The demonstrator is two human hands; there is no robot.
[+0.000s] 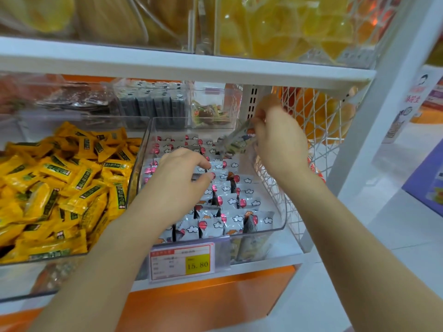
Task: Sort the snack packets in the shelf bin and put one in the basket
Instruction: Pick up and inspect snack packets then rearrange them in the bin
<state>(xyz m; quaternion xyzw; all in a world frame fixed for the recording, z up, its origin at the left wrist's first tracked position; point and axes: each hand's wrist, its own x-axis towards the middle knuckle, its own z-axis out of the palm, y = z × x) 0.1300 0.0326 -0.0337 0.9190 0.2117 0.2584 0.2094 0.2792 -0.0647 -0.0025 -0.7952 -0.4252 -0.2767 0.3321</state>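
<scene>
Head view. A clear plastic shelf bin [263,232] sits at the right end of the white shelf [263,264]. It is filled with white foil snack packets printed with red balloons and clouds [230,202]. These stand on edge in rows from the front wall to the rear wall.

The left hand [177,180] rests on the snack packets at the centre of the bin. Its fingers are curled, and the thumb and forefinger pinch one packet of the row.

The right hand [280,140] is raised above the rear right corner of the bin. It grips a pale green-and-white sachet [239,140] by one end. The sachet is blurred and its print cannot be read.

A white wire mesh basket [318,130] stands just beside the right wall of the bin. It is judged to be the destination.

Handling, by judgement:
- The packets are light, thin and soft-walled. The filling may crush under a hard squeeze.
- The foil is smooth and likely slippery. Pinch across a sealed end or both flat faces, not a corner.
- The rows are tightly packed. Lift straight up to avoid dragging neighbouring packets out of line.

A bin of yellow wrapped sweets [60,183] adjoins the left wall. A price tag [182,262] is clipped to the front edge of the shelf.
</scene>
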